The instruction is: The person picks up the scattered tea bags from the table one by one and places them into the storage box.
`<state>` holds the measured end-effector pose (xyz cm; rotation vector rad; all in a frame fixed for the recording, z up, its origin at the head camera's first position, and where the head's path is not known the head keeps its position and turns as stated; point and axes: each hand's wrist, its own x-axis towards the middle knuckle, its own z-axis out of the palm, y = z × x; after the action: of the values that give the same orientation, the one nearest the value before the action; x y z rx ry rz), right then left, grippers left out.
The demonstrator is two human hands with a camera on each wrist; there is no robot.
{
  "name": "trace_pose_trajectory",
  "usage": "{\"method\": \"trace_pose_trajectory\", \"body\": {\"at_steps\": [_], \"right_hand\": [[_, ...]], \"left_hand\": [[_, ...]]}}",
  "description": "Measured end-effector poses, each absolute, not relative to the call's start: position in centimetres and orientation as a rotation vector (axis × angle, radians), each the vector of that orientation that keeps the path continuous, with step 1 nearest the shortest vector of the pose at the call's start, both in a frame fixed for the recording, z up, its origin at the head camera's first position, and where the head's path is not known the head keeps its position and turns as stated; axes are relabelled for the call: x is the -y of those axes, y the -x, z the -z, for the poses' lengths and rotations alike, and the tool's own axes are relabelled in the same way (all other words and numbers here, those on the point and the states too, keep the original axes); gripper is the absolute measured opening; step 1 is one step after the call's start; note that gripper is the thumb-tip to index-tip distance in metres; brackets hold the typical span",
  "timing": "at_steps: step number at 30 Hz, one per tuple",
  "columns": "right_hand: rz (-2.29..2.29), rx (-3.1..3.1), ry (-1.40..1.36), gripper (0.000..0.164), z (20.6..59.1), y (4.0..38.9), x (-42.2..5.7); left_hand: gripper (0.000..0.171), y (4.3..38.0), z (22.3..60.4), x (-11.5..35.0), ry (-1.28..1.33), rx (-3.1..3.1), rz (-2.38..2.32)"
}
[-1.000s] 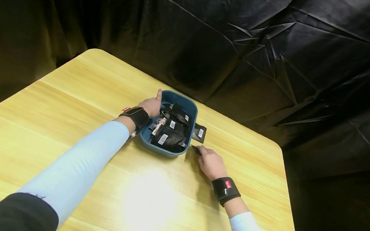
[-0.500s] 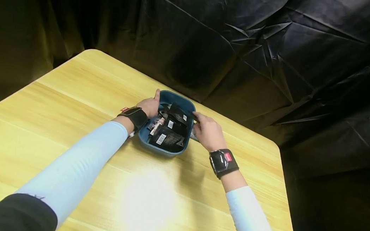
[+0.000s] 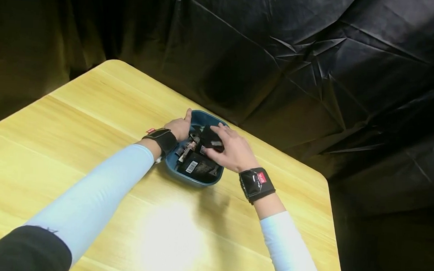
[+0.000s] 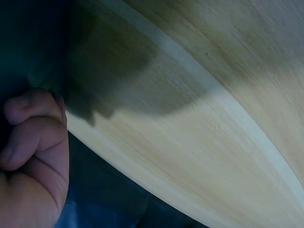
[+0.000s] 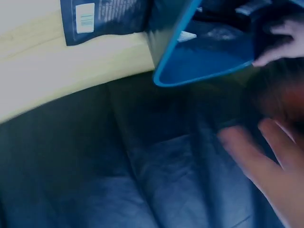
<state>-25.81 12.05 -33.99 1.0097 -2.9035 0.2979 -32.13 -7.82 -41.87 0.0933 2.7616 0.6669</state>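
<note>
A blue plastic bin [image 3: 195, 182] holds several black packets [image 3: 200, 167] with white barcode labels. My left hand [image 3: 179, 128] grips its left wall, thumb up along the rim. Curled fingers of that hand show at the left edge of the left wrist view. Over the right side of the bin, my right hand [image 3: 235, 149] spreads thumb and fingers apart above a black packet [image 3: 210, 136] lying on top. In the right wrist view its fingers [image 5: 251, 156] look extended and partly blurred. Another black packet [image 5: 107, 19] lies on the table outside the bin, hidden by my right hand in the head view.
The wooden table [image 3: 99, 103] has rounded corners. Its far edge runs close behind the bin. A wrinkled black sheet [image 3: 299, 74] hangs beyond that edge. Both wrists wear black bands [image 3: 256, 184].
My right hand has brought a black packet up from the table beside the bin, over the right rim, and let go of it inside. My left hand keeps its grip.
</note>
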Motion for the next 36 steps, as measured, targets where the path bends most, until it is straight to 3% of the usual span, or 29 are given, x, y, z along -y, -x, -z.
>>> {"method": "trace_pose_trajectory", "body": {"at_steps": [3,8,11,22,25,31,36], "right_hand": [[-0.403,3.041,-0.993,0.07,34.0,26.0,-12.9],[-0.419,3.104,-0.768,0.049,35.3,27.3,-15.1],[-0.323,3.186,-0.665,0.045,37.4,28.4,-16.4],[-0.288,3.386,-0.611,0.076,44.6,29.7,-18.5],[-0.197,3.301,-0.611,0.071,44.8,29.5,-19.1],[0.152,3.088,-0.67,0.045,45.0,28.5,-20.3],[0.042,2.927,-0.596,0.035,45.6,28.1,-21.3]], "left_hand": [[0.08,32.1,41.8,7.9,-0.099,-2.773,-0.657],[0.08,32.1,41.5,8.2,-0.099,-2.779,-0.668],[0.08,32.0,41.4,8.3,-0.082,-2.769,-0.685],[0.081,31.7,42.3,7.5,-0.08,-2.739,-0.689],[0.08,31.6,42.4,7.4,-0.081,-2.736,-0.684],[0.081,31.7,42.0,7.5,-0.055,-2.745,-0.689],[0.081,31.7,41.7,7.8,-0.047,-2.741,-0.68]]}}
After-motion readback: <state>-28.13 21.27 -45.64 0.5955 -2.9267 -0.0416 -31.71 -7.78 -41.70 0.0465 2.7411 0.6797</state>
